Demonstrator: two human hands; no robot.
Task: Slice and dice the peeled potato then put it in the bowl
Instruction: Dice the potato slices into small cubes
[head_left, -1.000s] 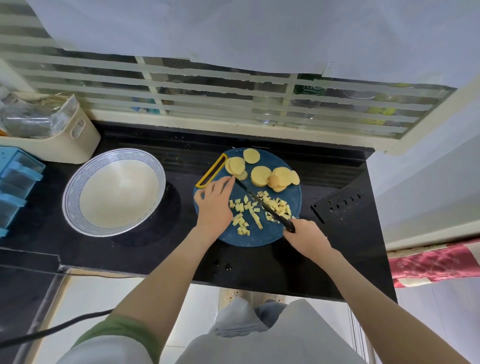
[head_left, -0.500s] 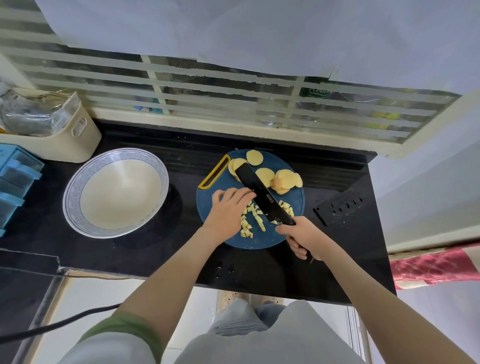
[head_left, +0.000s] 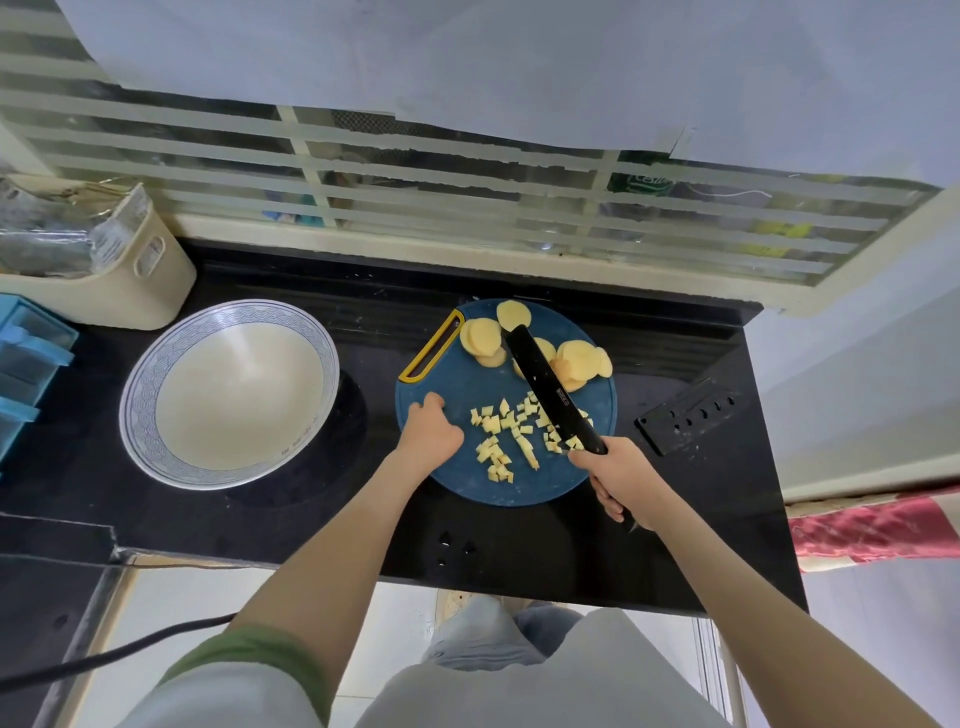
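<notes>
Right hand (head_left: 623, 480) has its fingers wrapped round the handle of the black knife (head_left: 545, 384), blade lying across the blue cutting board (head_left: 467, 478) from the diced potato (head_left: 519, 434) up to the potato slices (head_left: 480, 335) beyond. Left hand (head_left: 431, 434) sits at the board's left edge, fingers curled under, can't tell if they grip the rim. The dice are just right of its knuckles, bowl (head_left: 137, 405) off to its left.

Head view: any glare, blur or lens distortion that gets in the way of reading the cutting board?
Head view: sharp, with no motion blur on the knife or diced potato; the wide-angle lens bows the window bars; soft sheen inside the bowl, no blown-out glare; the black counter swallows detail.
</notes>
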